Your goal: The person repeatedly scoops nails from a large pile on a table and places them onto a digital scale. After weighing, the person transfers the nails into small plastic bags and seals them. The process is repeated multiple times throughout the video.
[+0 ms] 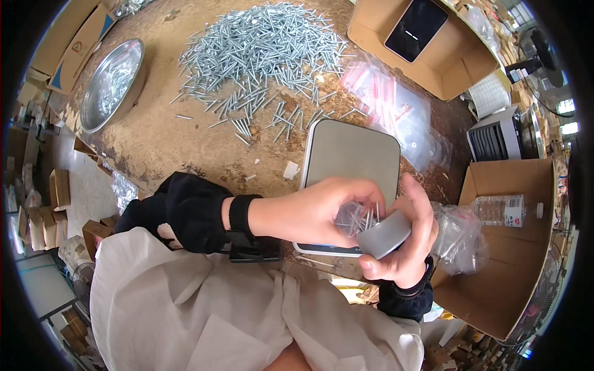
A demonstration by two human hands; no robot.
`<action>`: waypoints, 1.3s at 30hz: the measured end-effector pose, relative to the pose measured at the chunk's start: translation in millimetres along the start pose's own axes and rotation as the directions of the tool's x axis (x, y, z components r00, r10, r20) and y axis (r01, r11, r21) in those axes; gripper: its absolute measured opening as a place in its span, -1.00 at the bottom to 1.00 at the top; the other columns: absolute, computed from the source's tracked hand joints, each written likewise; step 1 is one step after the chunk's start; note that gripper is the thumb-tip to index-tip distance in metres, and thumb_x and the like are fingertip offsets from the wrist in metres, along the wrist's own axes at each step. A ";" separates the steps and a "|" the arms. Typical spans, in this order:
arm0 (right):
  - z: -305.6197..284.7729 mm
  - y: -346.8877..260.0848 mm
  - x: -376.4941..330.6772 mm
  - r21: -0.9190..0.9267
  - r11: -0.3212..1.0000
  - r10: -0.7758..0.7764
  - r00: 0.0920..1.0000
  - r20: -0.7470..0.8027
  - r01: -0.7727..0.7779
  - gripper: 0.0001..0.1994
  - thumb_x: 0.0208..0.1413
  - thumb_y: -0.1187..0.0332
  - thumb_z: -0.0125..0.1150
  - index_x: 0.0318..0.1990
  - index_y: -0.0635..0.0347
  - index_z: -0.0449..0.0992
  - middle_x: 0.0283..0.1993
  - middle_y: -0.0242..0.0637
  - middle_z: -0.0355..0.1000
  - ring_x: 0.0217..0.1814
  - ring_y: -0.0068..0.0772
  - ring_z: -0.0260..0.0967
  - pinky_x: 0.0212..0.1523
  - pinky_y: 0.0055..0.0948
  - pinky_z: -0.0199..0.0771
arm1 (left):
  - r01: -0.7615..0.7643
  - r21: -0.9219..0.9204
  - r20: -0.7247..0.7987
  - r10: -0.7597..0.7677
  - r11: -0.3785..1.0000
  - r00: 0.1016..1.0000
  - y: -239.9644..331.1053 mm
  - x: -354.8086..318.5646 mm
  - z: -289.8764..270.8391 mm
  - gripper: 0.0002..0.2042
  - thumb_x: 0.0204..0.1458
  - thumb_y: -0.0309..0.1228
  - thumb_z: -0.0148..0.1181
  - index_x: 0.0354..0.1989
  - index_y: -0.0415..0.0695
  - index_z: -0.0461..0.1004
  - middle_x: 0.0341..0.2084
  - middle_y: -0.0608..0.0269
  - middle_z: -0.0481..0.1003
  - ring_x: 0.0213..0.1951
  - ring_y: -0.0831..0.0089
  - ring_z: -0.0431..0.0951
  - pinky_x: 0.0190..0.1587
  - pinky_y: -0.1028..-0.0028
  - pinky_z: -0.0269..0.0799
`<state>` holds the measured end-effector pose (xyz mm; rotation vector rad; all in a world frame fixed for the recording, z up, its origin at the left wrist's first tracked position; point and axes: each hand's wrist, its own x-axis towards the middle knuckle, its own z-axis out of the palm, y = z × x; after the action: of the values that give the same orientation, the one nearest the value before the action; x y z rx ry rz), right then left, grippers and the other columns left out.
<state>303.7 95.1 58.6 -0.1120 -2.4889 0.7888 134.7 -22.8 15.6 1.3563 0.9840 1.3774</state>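
Note:
My left hand (337,207) is closed round a small clear plastic bag (346,216) above the scale. In the bag's mouth several thin silver fasteners (370,220), screws or nails, stand on end. My right hand (413,238) grips a small grey cup (386,236), smooth and metal-looking, tilted against the bag's opening. The cup's inside is mostly hidden. Beneath both hands lies the scale with a steel plate (354,151). A large heap of the same fasteners (266,49) covers the far middle of the table.
A steel bowl (112,83) with filled bags stands at the far left. Flat zip bags (396,105) lie right of the heap. An open carton (365,28) holds a phone (416,28); another carton (495,266), at the right, has a clear bottle (500,211) and crumpled plastic (461,238).

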 end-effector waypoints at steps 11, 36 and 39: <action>9.7 -14.8 -0.9 0.668 0.652 0.430 0.901 0.062 -0.357 0.20 -0.19 -0.30 0.43 0.36 0.48 -0.02 -0.41 -0.32 0.42 -0.40 -0.56 0.38 -0.35 -0.60 0.30 | 0.090 -0.055 0.018 -0.089 0.994 0.996 10.0 0.3 -3.7 -0.58 -0.10 -0.50 0.39 -0.06 -0.19 0.35 -0.22 0.30 0.46 -0.14 0.54 0.47 -0.07 0.49 0.37; -1.8 7.8 22.5 -0.152 0.987 0.062 0.997 0.044 -0.054 -0.49 -0.26 0.35 0.49 -0.06 0.14 0.48 0.27 0.00 0.23 0.40 0.21 0.06 0.36 0.23 -0.05 | -0.121 -0.186 -0.217 0.079 0.975 0.973 -5.1 1.9 -16.5 -0.50 -0.01 -0.75 0.13 0.12 -0.11 0.21 -0.32 0.33 0.37 -0.20 0.60 0.39 -0.11 0.53 0.33; 0.4 -5.1 23.4 -0.329 0.940 0.006 0.962 0.272 0.087 -0.62 -0.28 0.29 0.52 -0.23 0.11 0.55 0.29 -0.05 0.22 0.46 0.19 -0.01 0.38 0.25 -0.09 | -0.143 -0.200 -0.251 0.091 0.969 0.964 -6.9 3.4 -20.1 -0.45 -0.03 -0.76 0.11 0.16 -0.10 0.18 -0.32 0.31 0.36 -0.20 0.60 0.37 -0.12 0.53 0.32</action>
<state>283.7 96.0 71.8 -0.0768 -2.8578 0.3691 115.4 -16.6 8.4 1.1176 0.8892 1.7174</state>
